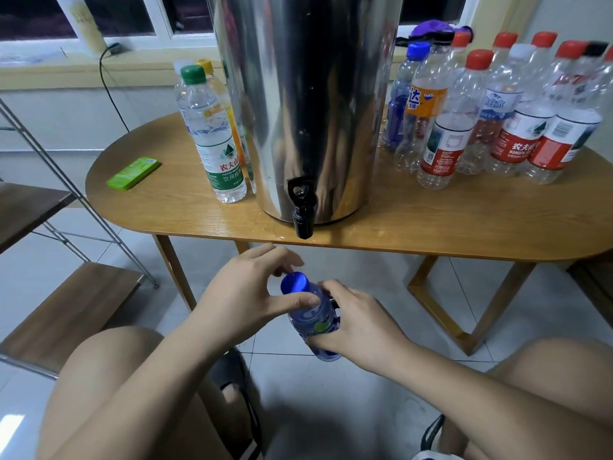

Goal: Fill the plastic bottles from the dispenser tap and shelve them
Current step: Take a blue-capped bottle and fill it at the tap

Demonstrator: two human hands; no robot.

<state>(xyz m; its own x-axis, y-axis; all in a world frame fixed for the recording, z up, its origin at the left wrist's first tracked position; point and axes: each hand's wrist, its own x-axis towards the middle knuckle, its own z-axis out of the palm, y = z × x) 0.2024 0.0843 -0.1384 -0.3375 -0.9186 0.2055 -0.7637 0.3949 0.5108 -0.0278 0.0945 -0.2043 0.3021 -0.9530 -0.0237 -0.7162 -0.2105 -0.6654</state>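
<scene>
Nothing looks shelved yet on the wooden wire-framed shelf (76,293). 3 capped clear plastic bottles (215,137) stand left of the steel dispenser (298,94). Below its black tap (302,210), the left hand (245,293) pinches the blue cap (294,283) of a blue plastic bottle (315,322) that the right hand (358,323) grips. About 10 seemingly empty bottles (464,121) wait.

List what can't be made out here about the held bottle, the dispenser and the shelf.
- Head view: fill level of the blue bottle. The right hand covers most of its body, and the left hand, pinching the blue cap, covers its neck.
- Head view: top and lid of the dispenser, cut off by the upper edge.
- Head view: the shelf, cut off by the left edge, so most tiers are unseen.
</scene>
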